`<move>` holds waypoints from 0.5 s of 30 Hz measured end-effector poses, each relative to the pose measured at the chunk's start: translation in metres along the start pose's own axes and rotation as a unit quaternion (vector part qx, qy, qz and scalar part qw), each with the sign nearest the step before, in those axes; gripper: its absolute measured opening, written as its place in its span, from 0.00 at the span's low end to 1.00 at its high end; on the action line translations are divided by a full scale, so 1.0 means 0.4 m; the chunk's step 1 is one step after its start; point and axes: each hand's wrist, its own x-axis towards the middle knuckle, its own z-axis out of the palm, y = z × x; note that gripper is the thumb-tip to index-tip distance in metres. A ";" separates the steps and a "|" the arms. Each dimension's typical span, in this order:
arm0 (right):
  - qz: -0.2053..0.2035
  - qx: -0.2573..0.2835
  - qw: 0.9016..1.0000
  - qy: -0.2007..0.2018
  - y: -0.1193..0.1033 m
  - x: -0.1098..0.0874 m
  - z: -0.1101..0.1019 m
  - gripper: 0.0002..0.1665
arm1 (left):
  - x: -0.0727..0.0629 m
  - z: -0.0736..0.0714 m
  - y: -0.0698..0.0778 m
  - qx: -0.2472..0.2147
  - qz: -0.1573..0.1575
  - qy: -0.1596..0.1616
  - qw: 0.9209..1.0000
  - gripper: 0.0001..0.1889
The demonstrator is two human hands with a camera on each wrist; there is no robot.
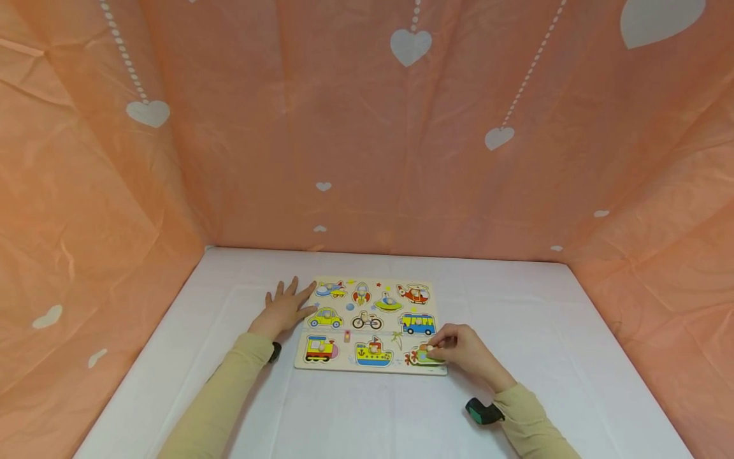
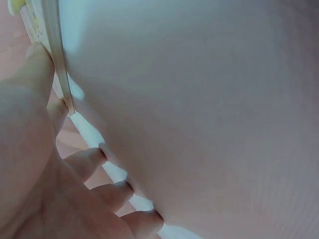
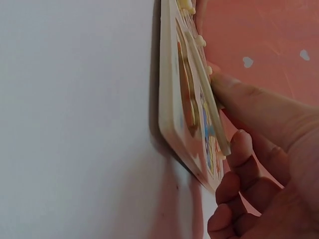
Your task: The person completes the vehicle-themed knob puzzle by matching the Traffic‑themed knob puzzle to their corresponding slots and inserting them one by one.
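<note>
A wooden knobbed puzzle board (image 1: pixel 346 355) lies flat on the white table, with vehicle pieces seated in it. My right hand (image 1: pixel 466 350) pinches the small knob of a mostly green puzzle piece (image 1: pixel 423 356) at the board's lower right corner. In the right wrist view this piece (image 3: pixel 207 87) is tilted, one end lifted over its recess (image 3: pixel 186 82). My left hand (image 1: pixel 280 315) rests with spread fingers at the board's upper left. Its thumb and index finger touch the board's side edge (image 2: pixel 59 64) in the left wrist view, and the other fingertips reach the table.
Seated pieces include a train (image 1: pixel 318 349), a ship (image 1: pixel 374 351), a blue bus (image 1: pixel 417 324) and a yellow-green car (image 1: pixel 326 317). White table (image 1: pixel 504 299) surrounds the board. Orange cloth walls (image 1: pixel 367 127) with white hearts enclose the back and both sides.
</note>
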 end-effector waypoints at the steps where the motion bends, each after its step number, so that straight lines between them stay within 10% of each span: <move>1: -0.001 0.000 1.000 0.000 -0.001 0.001 0.001 0.09 | 0.000 -0.001 0.000 -0.001 0.000 0.000 1.000 0.35; 15: 0.000 0.028 1.000 0.008 0.003 0.007 0.027 0.09 | 0.001 0.000 -0.002 -0.010 0.000 0.003 1.000 0.35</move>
